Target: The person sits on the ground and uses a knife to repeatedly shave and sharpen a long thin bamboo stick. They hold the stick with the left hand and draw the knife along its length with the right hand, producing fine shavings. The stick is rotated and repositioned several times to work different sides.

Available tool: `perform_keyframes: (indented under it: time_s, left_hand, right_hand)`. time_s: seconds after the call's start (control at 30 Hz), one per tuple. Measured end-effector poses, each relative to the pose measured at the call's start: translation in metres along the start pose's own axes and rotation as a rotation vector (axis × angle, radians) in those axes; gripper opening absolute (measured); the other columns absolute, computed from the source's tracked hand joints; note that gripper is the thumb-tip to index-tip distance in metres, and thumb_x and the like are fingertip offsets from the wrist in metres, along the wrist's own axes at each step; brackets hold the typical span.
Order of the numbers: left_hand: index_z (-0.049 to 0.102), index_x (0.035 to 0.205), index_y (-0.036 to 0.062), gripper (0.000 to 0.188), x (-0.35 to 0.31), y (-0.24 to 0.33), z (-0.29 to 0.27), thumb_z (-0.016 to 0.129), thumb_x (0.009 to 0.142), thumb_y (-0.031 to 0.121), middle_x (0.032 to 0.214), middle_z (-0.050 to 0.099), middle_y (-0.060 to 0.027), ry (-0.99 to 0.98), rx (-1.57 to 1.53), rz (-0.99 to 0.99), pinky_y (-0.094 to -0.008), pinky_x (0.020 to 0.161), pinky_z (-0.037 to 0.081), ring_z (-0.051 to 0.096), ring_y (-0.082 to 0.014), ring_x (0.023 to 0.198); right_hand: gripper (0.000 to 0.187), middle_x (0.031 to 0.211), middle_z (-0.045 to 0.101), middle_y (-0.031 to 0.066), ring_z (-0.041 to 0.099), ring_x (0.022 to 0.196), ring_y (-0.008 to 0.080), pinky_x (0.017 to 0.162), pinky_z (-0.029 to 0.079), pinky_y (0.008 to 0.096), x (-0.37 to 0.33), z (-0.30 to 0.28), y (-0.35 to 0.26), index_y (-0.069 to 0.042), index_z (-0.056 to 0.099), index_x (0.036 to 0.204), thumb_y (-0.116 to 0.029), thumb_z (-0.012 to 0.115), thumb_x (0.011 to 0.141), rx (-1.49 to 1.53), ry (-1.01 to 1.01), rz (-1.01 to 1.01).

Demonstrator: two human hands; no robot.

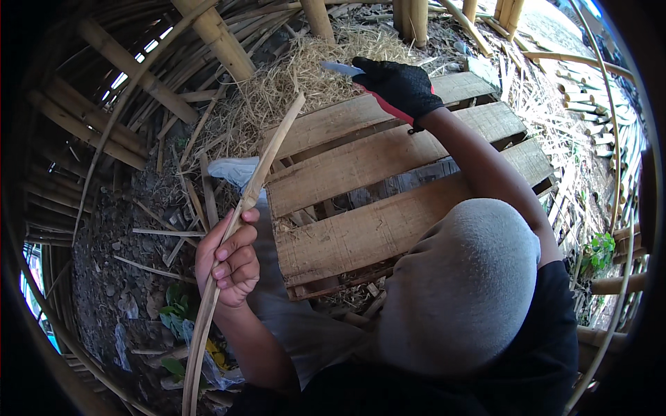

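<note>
Our left hand (232, 260), bare, is closed around a pale wooden strip (259, 175), the fingers curled over it and the thumb lying along it. The strip slants from the lower edge of the view up past the left side of the bench (361, 170), its far end higher than our grip; we cannot tell whether it touches the wood. Our right hand (401, 89), in a black and red glove, is closed on a knife (340, 68), its pale blade pointing left, well apart from the strip; the handle is hidden in the fist. That hand is over the far side of the bench, whose broad slats have gaps between them. Beyond the bench we see straw (312, 69) and upright posts (215, 35). A light shoe (232, 170) shows just beside the bench's left edge.
</note>
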State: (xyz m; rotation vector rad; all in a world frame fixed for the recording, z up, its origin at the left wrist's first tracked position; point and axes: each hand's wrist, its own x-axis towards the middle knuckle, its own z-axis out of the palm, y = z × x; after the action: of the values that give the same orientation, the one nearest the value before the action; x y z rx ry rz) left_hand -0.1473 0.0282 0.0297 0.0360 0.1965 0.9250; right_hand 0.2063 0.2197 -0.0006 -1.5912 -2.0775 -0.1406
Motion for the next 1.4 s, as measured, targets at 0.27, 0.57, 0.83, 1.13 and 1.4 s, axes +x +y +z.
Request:
perform_keyframes:
  time_s: [0.27, 0.57, 0.83, 1.13, 1.4]
  left_hand:
    - [0.034, 0.115, -0.0006, 0.027, 0.000, -0.001, -0.004, 0.022, 0.111, 0.023, 0.064, 0.049, -0.0056, 0.011, 0.000, 0.002, -0.0194, 0.027, 0.033, 0.045, -0.0085, 0.036]
    - [0.035, 0.114, -0.0008, 0.027, 0.000, -0.002, -0.004, 0.022, 0.111, 0.023, 0.063, 0.048, -0.0050, 0.005, -0.024, -0.003, -0.0188, 0.027, 0.032, 0.045, -0.0080, 0.035]
    - [0.036, 0.118, -0.0008, 0.029, 0.007, -0.006, 0.000, 0.025, 0.112, 0.025, 0.064, 0.047, -0.0039, -0.010, 0.004, -0.054, -0.0190, 0.028, 0.032, 0.043, -0.0070, 0.036]
    - [0.027, 0.147, -0.0070, 0.053, 0.020, -0.022, 0.002, 0.026, 0.113, 0.034, 0.071, 0.045, -0.0019, 0.099, 0.221, -0.103, -0.0187, 0.030, 0.029, 0.040, -0.0061, 0.038]
    - [0.043, 0.146, 0.0132, 0.053, 0.017, -0.025, -0.004, 0.027, 0.110, 0.049, 0.080, 0.044, -0.0019, 0.030, 0.219, -0.055, -0.0184, 0.032, 0.032, 0.041, -0.0070, 0.040]
  right_hand:
    - [0.029, 0.090, 0.071, 0.0091, 0.070, 0.086, 0.0292, 0.073, 0.055, 0.0430, 0.001, 0.007, -0.002, -0.019, 0.068, 0.124, -0.028, 0.054, 0.100, -0.275, -0.168, -0.430]
    - [0.039, 0.099, 0.074, 0.0100, 0.071, 0.089, 0.0303, 0.079, 0.056, 0.0412, -0.003, 0.000, -0.010, -0.024, 0.065, 0.131, -0.043, 0.056, 0.098, -0.070, -0.164, -0.178]
    - [0.046, 0.101, 0.073, 0.0159, 0.070, 0.092, 0.0323, 0.083, 0.054, 0.0400, 0.000, -0.017, -0.034, -0.020, 0.065, 0.131, -0.051, 0.051, 0.101, 0.203, -0.191, 0.026]
    - [0.049, 0.099, 0.070, 0.0206, 0.070, 0.091, 0.0321, 0.084, 0.054, 0.0388, -0.009, -0.048, -0.093, -0.009, 0.068, 0.125, -0.049, 0.054, 0.100, 0.487, -0.232, -0.370]
    - [0.033, 0.114, 0.070, 0.0147, 0.071, 0.099, 0.0311, 0.084, 0.058, 0.0384, -0.036, -0.046, -0.121, -0.010, 0.070, 0.123, -0.028, 0.060, 0.097, 0.529, -0.283, -0.769]
